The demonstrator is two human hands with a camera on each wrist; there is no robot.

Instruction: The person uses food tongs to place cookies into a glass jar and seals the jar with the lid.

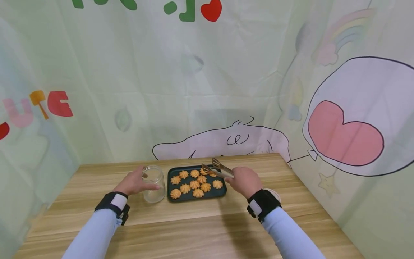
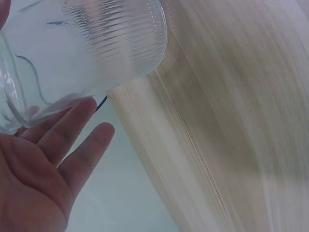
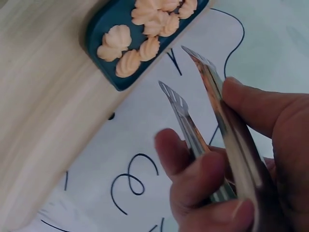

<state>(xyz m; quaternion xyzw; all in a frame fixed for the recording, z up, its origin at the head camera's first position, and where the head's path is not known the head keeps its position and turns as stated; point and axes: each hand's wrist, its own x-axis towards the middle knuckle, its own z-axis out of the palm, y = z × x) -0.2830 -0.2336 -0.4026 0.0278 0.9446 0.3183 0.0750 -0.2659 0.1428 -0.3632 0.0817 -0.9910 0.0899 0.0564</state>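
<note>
A clear ribbed glass jar (image 1: 154, 183) (image 2: 82, 48) stands on the wooden table (image 1: 194, 226), just left of a dark teal tray (image 1: 194, 199) (image 3: 104, 24). Several piped orange cookies (image 1: 194, 184) (image 3: 145, 29) lie on the tray. My left hand (image 1: 133, 183) (image 2: 43, 169) holds the jar from its left side, thumb across the front and fingers along the glass. My right hand (image 1: 244, 180) (image 3: 260, 159) grips metal tongs (image 1: 218, 169) (image 3: 193, 130). The tong tips stand apart over the tray's back right corner, with nothing between them.
Printed cloth walls (image 1: 226, 90) close in the table at the back and on both sides. A white round thing (image 1: 275, 194) shows partly behind my right wrist. Bare wood lies in front of the tray and jar.
</note>
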